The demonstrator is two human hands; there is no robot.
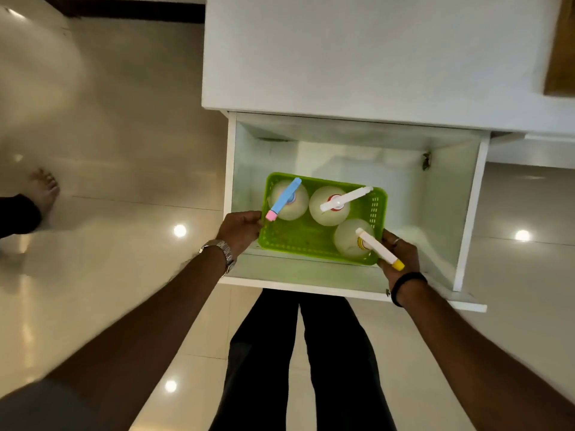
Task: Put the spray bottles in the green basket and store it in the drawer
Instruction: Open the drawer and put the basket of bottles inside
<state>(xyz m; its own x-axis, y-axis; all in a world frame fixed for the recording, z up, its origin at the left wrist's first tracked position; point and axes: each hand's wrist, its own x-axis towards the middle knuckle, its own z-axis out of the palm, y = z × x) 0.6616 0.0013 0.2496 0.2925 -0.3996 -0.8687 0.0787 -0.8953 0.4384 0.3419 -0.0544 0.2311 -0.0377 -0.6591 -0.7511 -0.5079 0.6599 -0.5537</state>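
The green basket [298, 241] sits inside the open white drawer [466, 213], near its front. Three spray bottles stand in it: one with a blue and pink head [284, 199] at the left, one with a white head [334, 203] in the middle, one with a white and yellow head [370, 244] at the right front. My left hand [241, 227] grips the basket's left rim. My right hand [401, 256] grips its right front corner, partly behind the yellow nozzle.
The white cabinet top [357, 51] lies above the drawer. Glossy tiled floor [109, 135] surrounds the unit. Another person's bare foot [43, 188] stands at the far left. My own dark trouser legs [301, 353] are just below the drawer front.
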